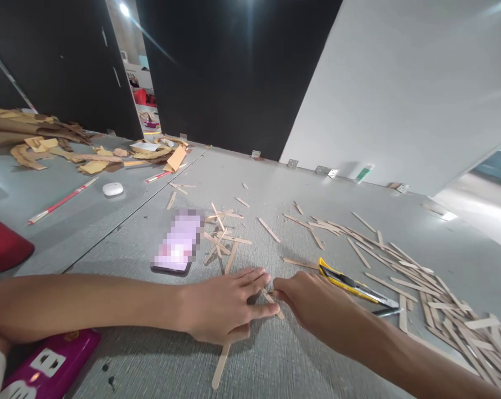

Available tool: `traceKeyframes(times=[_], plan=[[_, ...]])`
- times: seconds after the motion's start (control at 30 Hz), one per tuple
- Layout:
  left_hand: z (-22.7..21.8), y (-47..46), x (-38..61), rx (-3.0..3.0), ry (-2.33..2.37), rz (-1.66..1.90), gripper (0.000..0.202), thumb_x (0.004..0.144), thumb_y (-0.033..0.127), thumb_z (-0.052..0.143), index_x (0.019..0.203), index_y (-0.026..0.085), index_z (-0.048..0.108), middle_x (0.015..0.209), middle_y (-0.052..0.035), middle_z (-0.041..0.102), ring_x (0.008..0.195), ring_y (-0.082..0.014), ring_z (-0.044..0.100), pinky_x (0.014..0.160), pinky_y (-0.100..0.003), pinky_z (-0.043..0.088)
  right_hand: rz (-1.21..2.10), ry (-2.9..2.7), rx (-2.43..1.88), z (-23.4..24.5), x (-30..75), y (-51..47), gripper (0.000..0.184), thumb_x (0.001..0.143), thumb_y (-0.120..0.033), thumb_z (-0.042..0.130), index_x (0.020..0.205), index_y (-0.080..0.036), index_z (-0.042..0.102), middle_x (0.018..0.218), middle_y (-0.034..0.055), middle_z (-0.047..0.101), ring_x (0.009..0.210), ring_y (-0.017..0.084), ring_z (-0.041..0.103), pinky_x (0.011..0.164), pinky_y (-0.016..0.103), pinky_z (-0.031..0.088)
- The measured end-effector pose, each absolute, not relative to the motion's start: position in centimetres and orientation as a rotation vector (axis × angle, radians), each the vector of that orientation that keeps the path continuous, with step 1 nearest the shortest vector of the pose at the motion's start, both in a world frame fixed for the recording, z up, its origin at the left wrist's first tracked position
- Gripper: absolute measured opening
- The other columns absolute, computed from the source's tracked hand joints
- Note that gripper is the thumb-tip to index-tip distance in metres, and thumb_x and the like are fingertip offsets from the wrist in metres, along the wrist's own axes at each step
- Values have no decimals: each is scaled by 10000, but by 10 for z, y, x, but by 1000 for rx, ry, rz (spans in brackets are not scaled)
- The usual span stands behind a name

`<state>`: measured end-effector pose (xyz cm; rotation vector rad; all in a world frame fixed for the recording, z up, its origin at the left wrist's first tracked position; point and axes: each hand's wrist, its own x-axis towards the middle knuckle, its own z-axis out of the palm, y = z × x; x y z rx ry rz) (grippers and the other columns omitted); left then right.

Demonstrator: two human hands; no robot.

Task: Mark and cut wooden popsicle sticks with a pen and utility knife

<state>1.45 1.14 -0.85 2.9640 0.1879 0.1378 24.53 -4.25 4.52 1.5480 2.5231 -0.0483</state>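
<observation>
My left hand (225, 305) lies palm down on the table, fingers stretched out, over a long wooden craft stick (221, 367) whose ends show above and below it. Its fingertips press on a shorter craft stick (279, 313) crossing to the right. My right hand (306, 296) is closed, thumb and fingers pinched round a thin piece of wood that looks like a craft stick; most of it is hidden. Just right of that hand rests a yellow and black utility knife (350, 284). Beyond my left hand are several crossed craft sticks (221, 235).
A phone (178, 244) lies left of the crossed sticks. Loose craft sticks (437, 299) spread over the right side. Left are a magenta power strip (78, 354), a white earbud case (113, 189) and brown cardboard scraps (63, 158). A black panel (234, 72) stands behind.
</observation>
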Motion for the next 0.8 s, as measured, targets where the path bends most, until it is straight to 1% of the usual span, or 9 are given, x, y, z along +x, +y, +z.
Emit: traceKeyframes(times=[0.07, 0.17, 0.3, 0.37, 0.5, 0.6, 0.67, 0.73, 0.8], plan=[[-10, 10, 14, 2979, 195, 150, 565, 1066, 310, 483, 1599, 143, 395, 1712, -224, 197, 1599, -352, 138, 1305, -482, 203, -57, 2473, 1596, 46, 240, -47, 299, 743, 110, 554, 750, -177, 636, 580, -52, 516, 471, 93, 425, 482, 254, 178], [-14, 9, 15, 3010, 203, 171, 570, 1064, 310, 490, 1599, 140, 388, 1707, -221, 231, 1597, -360, 152, 1305, -475, 205, 6, 2403, 1636, 44, 234, -54, 333, 733, 129, 531, 764, -179, 655, 600, -38, 492, 501, 114, 414, 503, 277, 164], [-15, 6, 14, 3034, 206, 206, 568, 1066, 321, 492, 1589, 120, 396, 1695, -251, 234, 1588, -392, 174, 1295, -500, 224, 105, 2377, 1611, 41, 228, -60, 374, 679, 142, 544, 815, -176, 688, 684, -7, 547, 568, 141, 467, 540, 300, 175], [-15, 6, 14, 3042, 209, 208, 559, 1069, 319, 485, 1586, 123, 401, 1694, -248, 234, 1586, -390, 189, 1291, -502, 236, 69, 2351, 1660, 42, 226, -60, 341, 721, 119, 541, 822, -175, 683, 696, -1, 556, 576, 144, 470, 540, 299, 181], [-14, 5, 15, 3049, 218, 189, 569, 1064, 318, 500, 1593, 138, 392, 1698, -215, 258, 1593, -359, 190, 1298, -482, 231, -172, 2225, 1815, 48, 223, -56, 281, 860, 44, 498, 775, -184, 639, 669, -12, 531, 555, 129, 407, 533, 292, 189], [-15, 6, 15, 3048, 229, 171, 585, 1060, 330, 510, 1600, 149, 376, 1699, -199, 274, 1600, -346, 164, 1299, -475, 227, -274, 2162, 1885, 51, 221, -54, 275, 909, 3, 492, 746, -190, 601, 645, -23, 521, 539, 120, 358, 531, 296, 190], [-16, 6, 16, 3040, 227, 170, 596, 1056, 329, 518, 1604, 145, 370, 1700, -204, 266, 1599, -350, 164, 1298, -480, 228, -306, 2143, 1920, 51, 220, -55, 287, 927, -10, 477, 736, -196, 581, 609, -33, 510, 520, 119, 333, 524, 302, 186], [-16, 7, 15, 3027, 221, 172, 594, 1058, 323, 517, 1603, 138, 373, 1701, -220, 247, 1595, -361, 174, 1296, -488, 231, -294, 2146, 1919, 48, 220, -56, 286, 933, -10, 471, 752, -200, 586, 609, -30, 534, 517, 121, 357, 523, 302, 190], [-16, 7, 15, 3012, 218, 163, 582, 1067, 324, 501, 1604, 137, 375, 1701, -232, 232, 1593, -368, 171, 1294, -491, 235, -244, 2157, 1900, 44, 220, -57, 278, 932, -8, 479, 784, -203, 611, 641, -16, 582, 530, 129, 439, 523, 297, 197]])
